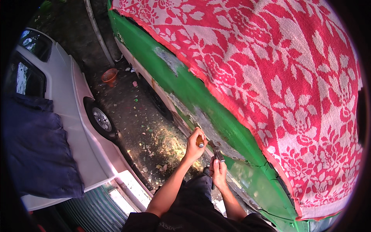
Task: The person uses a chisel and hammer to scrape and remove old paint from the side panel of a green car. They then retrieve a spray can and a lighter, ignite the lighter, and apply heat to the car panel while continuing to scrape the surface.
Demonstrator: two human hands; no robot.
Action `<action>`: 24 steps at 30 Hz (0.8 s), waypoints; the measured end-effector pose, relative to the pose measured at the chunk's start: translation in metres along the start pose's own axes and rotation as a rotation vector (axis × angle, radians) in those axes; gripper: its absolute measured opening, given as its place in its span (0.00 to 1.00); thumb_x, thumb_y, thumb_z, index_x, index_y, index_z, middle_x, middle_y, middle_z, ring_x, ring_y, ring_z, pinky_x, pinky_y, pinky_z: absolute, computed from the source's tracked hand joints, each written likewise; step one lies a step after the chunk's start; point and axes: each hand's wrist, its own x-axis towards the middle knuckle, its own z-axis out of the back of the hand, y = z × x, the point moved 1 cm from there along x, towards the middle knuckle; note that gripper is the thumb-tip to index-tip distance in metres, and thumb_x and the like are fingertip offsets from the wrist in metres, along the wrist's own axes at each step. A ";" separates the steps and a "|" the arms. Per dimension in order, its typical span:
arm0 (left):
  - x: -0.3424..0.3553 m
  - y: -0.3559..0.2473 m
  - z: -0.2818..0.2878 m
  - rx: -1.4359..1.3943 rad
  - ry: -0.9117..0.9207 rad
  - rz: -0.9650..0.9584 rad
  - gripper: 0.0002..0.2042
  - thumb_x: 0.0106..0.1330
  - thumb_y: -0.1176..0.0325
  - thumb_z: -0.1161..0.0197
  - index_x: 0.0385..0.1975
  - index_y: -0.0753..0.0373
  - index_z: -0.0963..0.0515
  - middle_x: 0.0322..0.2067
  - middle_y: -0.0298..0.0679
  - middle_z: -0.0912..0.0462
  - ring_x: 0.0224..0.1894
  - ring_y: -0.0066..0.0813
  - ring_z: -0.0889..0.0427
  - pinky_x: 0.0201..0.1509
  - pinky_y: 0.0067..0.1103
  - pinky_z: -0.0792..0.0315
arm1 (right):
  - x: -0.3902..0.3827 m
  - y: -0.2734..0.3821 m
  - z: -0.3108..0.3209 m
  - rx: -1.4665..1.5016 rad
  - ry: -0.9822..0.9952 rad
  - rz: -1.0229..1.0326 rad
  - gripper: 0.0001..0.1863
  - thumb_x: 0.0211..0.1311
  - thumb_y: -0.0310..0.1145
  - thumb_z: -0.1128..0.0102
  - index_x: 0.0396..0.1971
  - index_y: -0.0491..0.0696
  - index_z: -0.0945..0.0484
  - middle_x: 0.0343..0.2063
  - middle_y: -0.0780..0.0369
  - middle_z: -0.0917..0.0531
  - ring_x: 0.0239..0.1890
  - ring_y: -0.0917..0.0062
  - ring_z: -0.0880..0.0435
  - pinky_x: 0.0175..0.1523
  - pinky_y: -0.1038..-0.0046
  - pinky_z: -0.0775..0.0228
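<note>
My left hand [193,150] is wrapped round a tool with an amber-brown handle [199,140] and a pale metal end cap; its working end is hidden, so I cannot tell its exact kind. Close by on the right, my right hand [219,174] grips a hammer [219,155], its dark head uppermost and its handle running down through the fist. Both hands are at the lower side of a green vehicle body [232,112]. Bare grey, rough patches [214,129] break its paint there, with ragged edges near the hands.
A red and pink floral blanket [270,96] covers the green vehicle's top. To the left stands a white vehicle [71,100] with a dark cloth [38,150] over it. An orange bucket [109,76] and scattered leaves lie on the ground between. Corrugated material [94,208] is at lower left.
</note>
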 end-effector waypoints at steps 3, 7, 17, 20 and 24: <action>-0.001 0.001 0.000 -0.027 -0.008 -0.007 0.14 0.51 0.90 0.43 0.29 0.63 0.38 0.31 0.40 0.33 0.33 0.30 0.27 0.42 0.22 0.30 | -0.003 0.004 0.004 -0.002 -0.020 -0.004 0.25 0.75 0.56 0.53 0.29 0.48 0.32 0.16 0.74 0.38 0.16 0.90 0.44 0.19 0.82 0.55; -0.001 -0.002 -0.002 0.015 0.031 -0.051 0.14 0.51 0.90 0.43 0.29 0.64 0.37 0.31 0.41 0.33 0.33 0.32 0.28 0.41 0.23 0.30 | -0.005 0.008 0.007 -0.029 0.008 0.074 0.27 0.74 0.57 0.54 0.27 0.47 0.32 0.16 0.73 0.37 0.16 0.89 0.43 0.19 0.81 0.54; 0.004 0.000 -0.004 0.075 0.049 -0.087 0.14 0.53 0.90 0.46 0.29 0.62 0.39 0.32 0.38 0.35 0.33 0.26 0.31 0.42 0.20 0.32 | -0.016 0.003 0.021 -0.214 0.053 0.211 0.10 0.68 0.32 0.50 0.29 0.42 0.26 0.15 0.64 0.29 0.17 0.77 0.32 0.25 0.72 0.40; 0.004 0.003 -0.004 0.086 -0.007 -0.108 0.13 0.53 0.90 0.46 0.29 0.62 0.38 0.32 0.37 0.36 0.33 0.25 0.31 0.42 0.19 0.32 | -0.020 0.005 0.020 -0.172 0.016 0.175 0.10 0.67 0.30 0.51 0.28 0.42 0.26 0.15 0.65 0.30 0.17 0.78 0.32 0.25 0.72 0.40; -0.003 0.014 -0.002 -0.002 -0.029 -0.075 0.13 0.54 0.90 0.46 0.29 0.62 0.38 0.33 0.36 0.37 0.34 0.24 0.31 0.42 0.19 0.32 | -0.020 0.010 0.017 -0.177 0.030 0.183 0.14 0.70 0.37 0.51 0.29 0.42 0.26 0.15 0.67 0.31 0.17 0.82 0.34 0.23 0.75 0.43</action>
